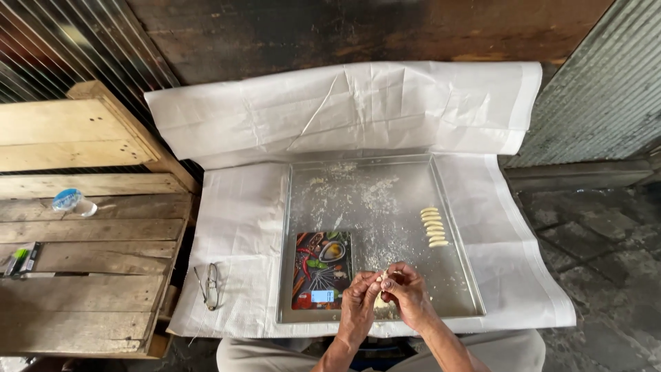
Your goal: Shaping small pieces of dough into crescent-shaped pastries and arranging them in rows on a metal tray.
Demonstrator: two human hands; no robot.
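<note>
My left hand [358, 303] and my right hand [407, 293] meet over the near edge of a floured metal tray [451, 207]. Between the fingertips of both hands is a small pale piece of dough [383, 278], pinched from both sides. More dough shows just under the hands. A row of several shaped pale dough pieces [434, 226] lies on the tray's right side. A flat kitchen scale [321, 269] with a colourful pictured top and a lit display sits on the tray's near left, beside my left hand.
The tray rests on white paper sheets [344, 110] over a low surface. Folded glasses [208, 284] lie on the paper at left. A wooden pallet [89, 234] at left carries a plastic bottle [72, 202] and a small packet [21, 260]. Stone floor lies at right.
</note>
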